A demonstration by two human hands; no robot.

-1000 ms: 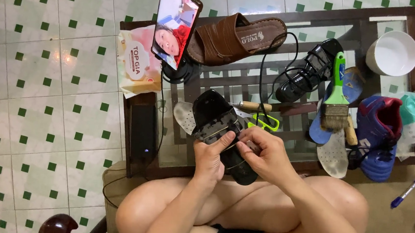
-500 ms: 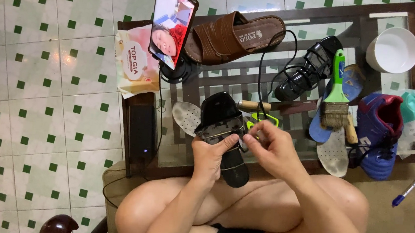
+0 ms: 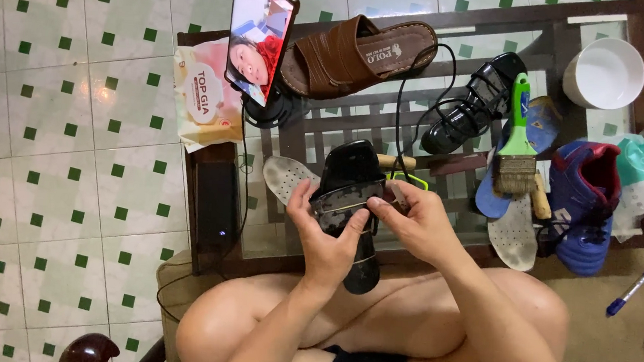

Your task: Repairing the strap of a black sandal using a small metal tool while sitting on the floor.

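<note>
Frame middle: left hand grips shiny black sandal from below, keeps it steady. Right hand pinches strap edge. Green-handled brush lies right, near.

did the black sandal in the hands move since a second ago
Yes. The black sandal has shifted slightly away from the person, its toe now nearer the wooden tool handle on the glass table.

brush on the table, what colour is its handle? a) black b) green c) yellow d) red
b: the brush lying right of the hands has a green handle above pale bristles.
</note>
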